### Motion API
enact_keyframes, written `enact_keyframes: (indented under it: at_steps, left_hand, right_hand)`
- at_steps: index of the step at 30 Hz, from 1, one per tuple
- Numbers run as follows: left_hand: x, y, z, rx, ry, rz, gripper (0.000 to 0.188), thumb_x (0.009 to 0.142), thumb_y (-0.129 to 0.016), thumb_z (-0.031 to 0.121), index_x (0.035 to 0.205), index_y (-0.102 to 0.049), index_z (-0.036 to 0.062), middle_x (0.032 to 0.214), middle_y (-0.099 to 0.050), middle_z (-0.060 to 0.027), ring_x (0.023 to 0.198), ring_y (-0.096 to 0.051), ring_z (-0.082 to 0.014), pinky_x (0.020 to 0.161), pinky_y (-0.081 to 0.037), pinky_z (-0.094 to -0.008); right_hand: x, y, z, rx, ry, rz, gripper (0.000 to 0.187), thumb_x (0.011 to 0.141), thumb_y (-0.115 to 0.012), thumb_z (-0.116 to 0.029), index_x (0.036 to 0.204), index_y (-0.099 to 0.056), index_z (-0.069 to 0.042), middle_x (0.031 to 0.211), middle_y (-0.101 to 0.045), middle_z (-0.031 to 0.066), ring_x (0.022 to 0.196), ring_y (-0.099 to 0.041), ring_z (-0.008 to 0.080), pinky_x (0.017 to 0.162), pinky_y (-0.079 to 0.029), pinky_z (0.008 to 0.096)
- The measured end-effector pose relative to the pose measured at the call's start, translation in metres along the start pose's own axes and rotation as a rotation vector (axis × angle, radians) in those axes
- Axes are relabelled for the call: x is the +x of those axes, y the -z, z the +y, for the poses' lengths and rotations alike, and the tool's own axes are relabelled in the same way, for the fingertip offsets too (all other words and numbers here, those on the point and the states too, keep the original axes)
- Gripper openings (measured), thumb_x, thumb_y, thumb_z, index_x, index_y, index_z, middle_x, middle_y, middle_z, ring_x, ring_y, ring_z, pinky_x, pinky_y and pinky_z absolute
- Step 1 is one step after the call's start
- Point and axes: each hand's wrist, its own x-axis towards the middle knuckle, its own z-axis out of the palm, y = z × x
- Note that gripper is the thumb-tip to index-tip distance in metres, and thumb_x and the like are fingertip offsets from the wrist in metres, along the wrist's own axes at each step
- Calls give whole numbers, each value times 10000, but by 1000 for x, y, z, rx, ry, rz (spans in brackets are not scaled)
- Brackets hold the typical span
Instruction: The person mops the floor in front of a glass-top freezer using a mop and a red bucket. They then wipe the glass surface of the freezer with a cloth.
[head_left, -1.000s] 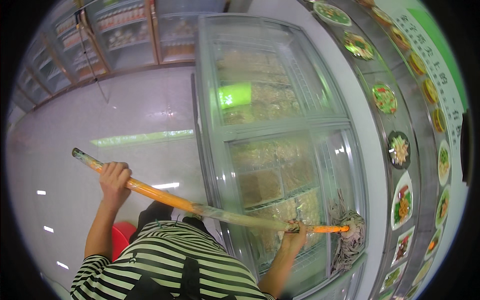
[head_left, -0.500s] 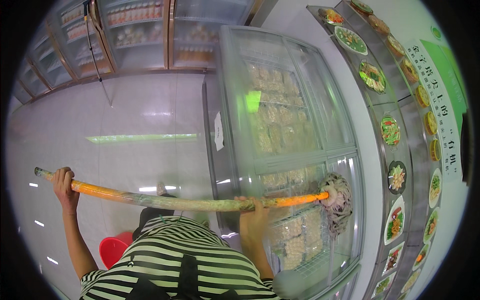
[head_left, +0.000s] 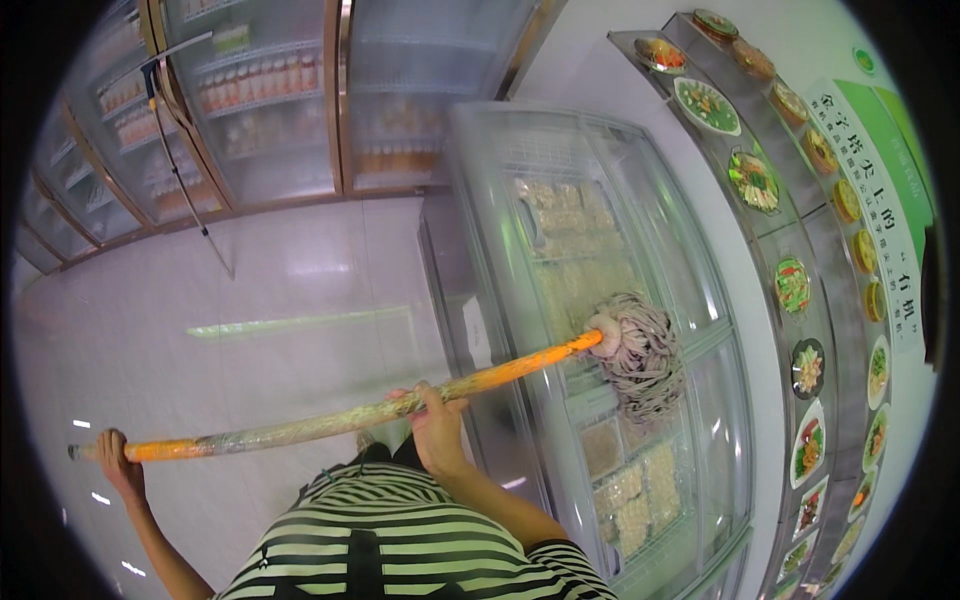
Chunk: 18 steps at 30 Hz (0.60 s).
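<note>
I hold a long mop (head_left: pixel 300 430) crosswise before my body. Its handle is orange at both ends, with a pale, worn wrapping along the middle. Near the dark butt end, my left hand (head_left: pixel 118 460) is closed round the handle. My right hand (head_left: pixel 437 430) grips it farther along, past the middle. At the far right end hangs the grey string mop head (head_left: pixel 640 355), over the glass top of a chest freezer (head_left: pixel 570 400). Whether the strands touch the glass I cannot tell.
Packaged food lies inside the freezer. Upright glass-door fridges (head_left: pixel 265 110) with bottles line the back. A pole with a crossbar (head_left: pixel 178 170) leans against them. Shiny pale floor (head_left: pixel 300 280) lies to the left. A display of food dishes (head_left: pixel 790 285) runs along the right wall.
The mop head has swung left and up in the picture, and the butt end has dropped. My left hand is lower; my right hand has come left. The red bucket has left the view.
</note>
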Motion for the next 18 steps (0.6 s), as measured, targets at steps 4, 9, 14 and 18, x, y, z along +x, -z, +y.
enact_keyframes:
  at_steps: [4,9,14,18]
  left_hand:
    - [20,-6,10,46,72,59,185,650,-563,-28,783,-440,12,813,-486,-141,778,-495,-326,705,-406,-397]
    - [82,-37,89,14,149,136,181,628,-566,-45,751,-449,18,780,-499,-139,726,-492,-317,661,-404,-387]
    - [163,-74,164,-64,137,132,212,552,-549,-69,717,-466,37,736,-515,-106,689,-510,-294,614,-389,-378]
    - [240,-87,206,-85,112,70,203,584,-552,-70,718,-460,52,743,-534,-91,678,-514,-268,595,-384,-364]
  right_hand:
    - [53,-43,-5,-18,-26,-105,316,846,-535,14,1024,-287,-68,887,-496,125,843,-637,345,801,-527,520]
    - [164,-69,-47,-119,86,-188,264,826,-529,29,996,-341,-46,820,-510,124,755,-637,354,739,-550,537]
    - [317,-93,-95,-170,155,-267,130,835,-516,-2,941,-442,-9,795,-533,119,729,-630,331,724,-554,538]
    - [443,-117,-128,-154,121,-429,72,829,-533,-29,872,-488,6,746,-542,111,705,-632,302,703,-557,513]
